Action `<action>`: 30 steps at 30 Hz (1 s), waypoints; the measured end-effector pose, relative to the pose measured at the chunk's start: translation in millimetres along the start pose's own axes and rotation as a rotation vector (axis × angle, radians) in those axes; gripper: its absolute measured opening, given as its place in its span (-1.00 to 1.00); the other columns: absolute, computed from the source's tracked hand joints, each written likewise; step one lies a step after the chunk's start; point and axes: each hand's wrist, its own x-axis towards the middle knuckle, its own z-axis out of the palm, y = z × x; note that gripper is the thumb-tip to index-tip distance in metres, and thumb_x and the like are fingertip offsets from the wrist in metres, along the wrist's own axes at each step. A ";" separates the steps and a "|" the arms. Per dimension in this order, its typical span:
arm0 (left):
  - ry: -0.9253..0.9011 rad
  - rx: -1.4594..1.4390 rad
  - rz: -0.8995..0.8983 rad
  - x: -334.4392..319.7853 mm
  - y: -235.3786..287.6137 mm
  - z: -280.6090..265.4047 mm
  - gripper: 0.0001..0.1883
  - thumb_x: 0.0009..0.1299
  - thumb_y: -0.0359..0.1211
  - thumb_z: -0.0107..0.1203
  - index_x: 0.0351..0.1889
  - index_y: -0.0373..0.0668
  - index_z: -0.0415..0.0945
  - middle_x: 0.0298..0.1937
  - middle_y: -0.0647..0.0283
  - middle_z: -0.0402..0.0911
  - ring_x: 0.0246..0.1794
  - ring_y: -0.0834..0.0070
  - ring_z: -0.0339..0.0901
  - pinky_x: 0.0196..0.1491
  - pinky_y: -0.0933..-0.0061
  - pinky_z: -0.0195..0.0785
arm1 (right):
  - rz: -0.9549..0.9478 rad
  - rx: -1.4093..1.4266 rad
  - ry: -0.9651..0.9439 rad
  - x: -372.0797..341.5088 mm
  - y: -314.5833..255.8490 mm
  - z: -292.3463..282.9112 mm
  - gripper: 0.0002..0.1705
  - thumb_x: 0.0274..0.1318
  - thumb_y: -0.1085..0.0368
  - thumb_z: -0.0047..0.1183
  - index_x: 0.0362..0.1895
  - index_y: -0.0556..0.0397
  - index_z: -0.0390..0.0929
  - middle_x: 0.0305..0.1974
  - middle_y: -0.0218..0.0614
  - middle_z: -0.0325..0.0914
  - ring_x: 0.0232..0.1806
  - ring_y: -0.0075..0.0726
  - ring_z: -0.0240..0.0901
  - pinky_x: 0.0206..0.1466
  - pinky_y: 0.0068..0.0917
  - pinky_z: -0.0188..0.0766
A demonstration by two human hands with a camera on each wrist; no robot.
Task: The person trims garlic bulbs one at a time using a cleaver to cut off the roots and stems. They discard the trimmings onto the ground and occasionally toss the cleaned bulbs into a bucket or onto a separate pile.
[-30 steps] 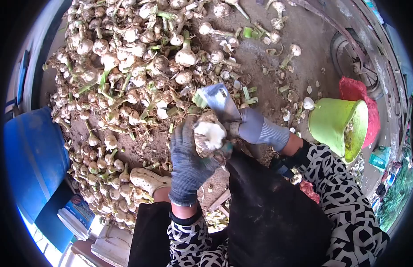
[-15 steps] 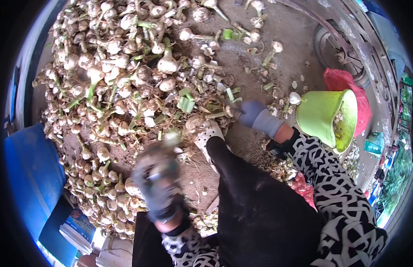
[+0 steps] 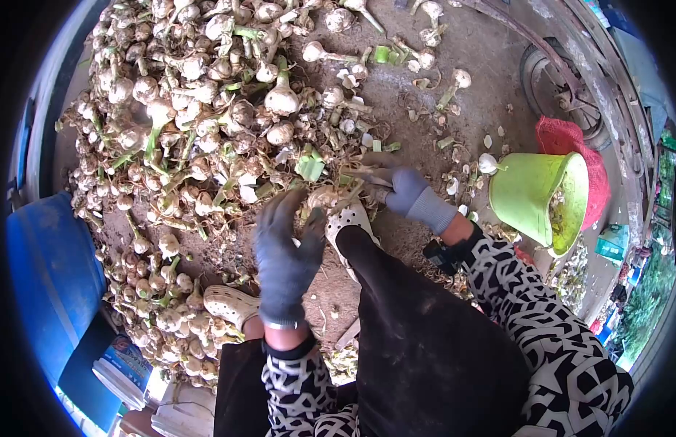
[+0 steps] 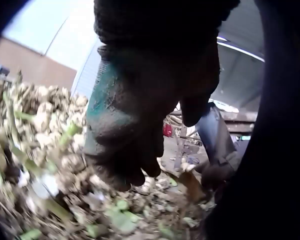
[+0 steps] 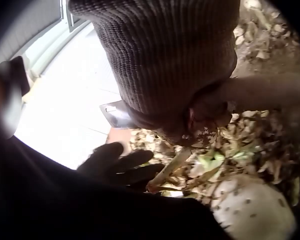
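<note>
My gloved left hand (image 3: 288, 240) reaches over the near edge of a large pile of garlic (image 3: 199, 95). Its fingers hang loosely bent with nothing between them in the left wrist view. My gloved right hand (image 3: 412, 195) grips the handle of a broad-bladed knife; the metal blade (image 4: 212, 129) shows clearly in the left wrist view and appears nearly edge-on from the head. Between the hands lies a pale stalk (image 5: 171, 167), close to the left fingertips in the right wrist view. A cut green stem piece (image 3: 309, 169) lies just beyond.
Smaller garlic bulbs (image 3: 174, 306) are heaped at left, beside a blue barrel (image 3: 54, 269). A lime-green bucket (image 3: 524, 193) stands at right against a red sack (image 3: 599, 167). Pale clogs (image 3: 352, 218) are on the person's feet under the hands. A wheel (image 3: 560, 84) stands behind.
The left hand held a large garlic bulb against the knife, then swung left in a blur, and is now back near the pile without it. The right hand still grips the knife.
</note>
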 end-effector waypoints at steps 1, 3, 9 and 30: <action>-0.031 -0.297 -0.112 4.0 -10.8 25.3 -0.62 0.33 -0.27 0.14 0.01 -0.33 0.48 -0.09 -0.01 0.58 0.03 0.16 0.51 0.10 0.19 0.35 | 0.004 0.000 0.000 -0.3 -15.6 -5.9 -0.60 0.07 0.24 0.20 0.01 0.07 0.54 0.05 -0.12 0.48 0.16 -0.10 0.40 0.18 -0.34 0.33; -0.285 -0.800 -0.302 12.7 -13.5 40.3 -0.56 0.41 -0.14 0.08 0.05 -0.32 0.43 -0.22 0.08 0.62 -0.19 0.34 0.61 -0.11 0.40 0.48 | -0.301 0.174 0.058 5.3 -58.8 -23.3 -0.68 0.07 0.37 0.17 -0.03 0.06 0.59 0.09 -0.12 0.47 0.23 -0.09 0.35 0.22 -0.30 0.32; -0.399 -1.191 -0.345 -0.8 -24.9 32.4 -0.52 0.36 -0.23 0.18 0.16 -0.27 0.39 -0.06 0.32 0.60 -0.09 0.61 0.52 -0.02 0.58 0.38 | -0.397 0.302 0.036 6.4 -90.1 -52.4 -0.80 0.03 0.34 0.17 -0.18 -0.05 0.61 0.04 -0.24 0.54 0.01 -0.15 0.52 -0.01 -0.42 0.46; -0.149 -1.007 -0.573 -16.6 38.6 -4.2 -0.47 0.22 -0.31 0.32 0.05 -0.39 0.36 -0.14 0.14 0.61 -0.15 0.51 0.57 -0.10 0.51 0.47 | -0.186 -0.439 0.004 2.7 -82.8 -31.2 -0.77 -0.05 0.14 0.12 -0.25 -0.16 0.55 -0.25 -0.36 0.57 -0.36 -0.10 0.55 -0.40 -0.24 0.47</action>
